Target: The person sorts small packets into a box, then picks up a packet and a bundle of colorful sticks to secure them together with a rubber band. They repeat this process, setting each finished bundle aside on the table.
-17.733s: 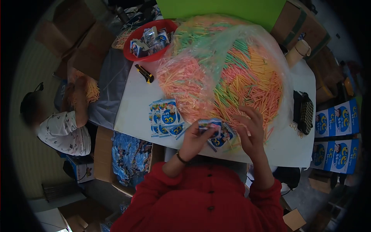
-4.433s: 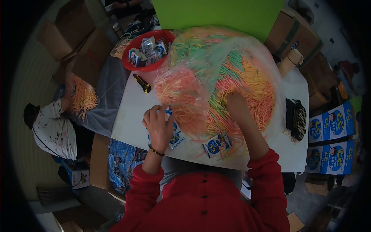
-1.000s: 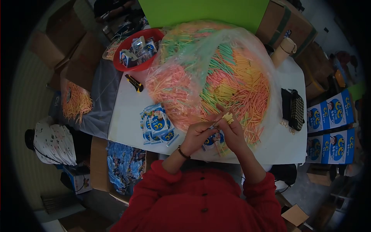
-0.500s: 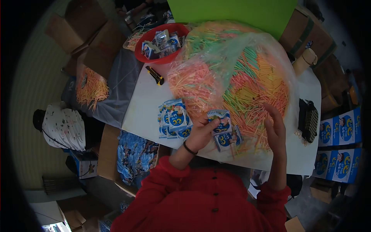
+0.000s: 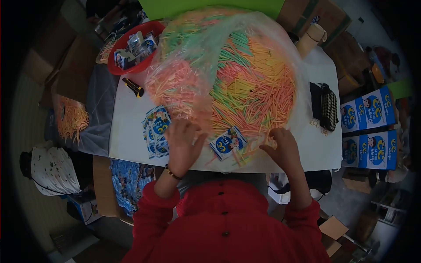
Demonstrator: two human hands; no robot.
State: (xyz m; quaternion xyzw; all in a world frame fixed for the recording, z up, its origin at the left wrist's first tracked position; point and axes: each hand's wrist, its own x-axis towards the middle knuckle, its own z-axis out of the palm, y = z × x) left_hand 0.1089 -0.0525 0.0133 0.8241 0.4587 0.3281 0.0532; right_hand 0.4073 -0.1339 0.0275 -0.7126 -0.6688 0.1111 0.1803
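My left hand [image 5: 183, 142] hovers beside a small pile of blue-and-white printed packets [image 5: 157, 127], its fingers bent and its thumb apart. No packet shows in its grasp, though the palm is hidden. One similar packet [image 5: 228, 142] lies alone between my hands at the front of the table. My right hand [image 5: 283, 148] is at the near edge of a big heap of thin coloured sticks [image 5: 258, 92], with fingers curled and a gap between thumb and forefinger. A few loose sticks [image 5: 241, 157] lie by the single packet.
Clear plastic sheeting [image 5: 199, 65] covers part of the heap. A red bowl [image 5: 144, 65] of packets and a box cutter [image 5: 133, 87] are on the left. A woven pouch [image 5: 329, 107] lies at right. Below the table's left edge stands a carton [image 5: 103, 186] of blue packets.
My left hand has moved left towards the pile, and the packet it held no longer shows in it. My right hand has come nearer and curled its fingers. The view has shifted.
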